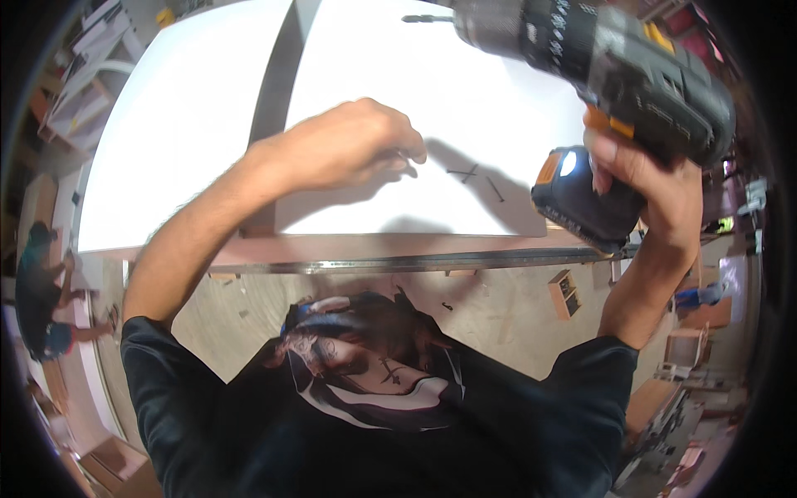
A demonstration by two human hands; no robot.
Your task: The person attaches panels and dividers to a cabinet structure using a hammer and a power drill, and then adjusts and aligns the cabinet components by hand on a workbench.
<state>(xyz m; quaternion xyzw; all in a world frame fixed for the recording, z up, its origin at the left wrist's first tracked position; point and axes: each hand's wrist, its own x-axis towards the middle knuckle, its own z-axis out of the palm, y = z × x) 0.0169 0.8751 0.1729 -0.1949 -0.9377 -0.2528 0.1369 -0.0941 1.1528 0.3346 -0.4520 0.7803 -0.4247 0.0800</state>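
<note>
My right hand (pixel 656 178) grips the handle of a black and orange cordless drill (pixel 573 50), raised above the right side of a white panel (pixel 349 66). A dark bit (pixel 427 18) in its chuck points left, and the battery (pixel 581 199) hangs below the handle. Over the middle of the panel my left hand (pixel 365 141) is closed, its fingers curled and pressed together. What they hold, if anything, is hidden. Just right of that hand, dark screws lie on the white surface: two crossed (pixel 466 173) and one apart (pixel 496 189).
A dark strip (pixel 278 75) runs between two white panel surfaces. Along the near side is a metal-edged rail (pixel 374 264). A small wooden box (pixel 564 294) stands on the floor. A person (pixel 46 290) is at the far left, another (pixel 701 295) at the far right.
</note>
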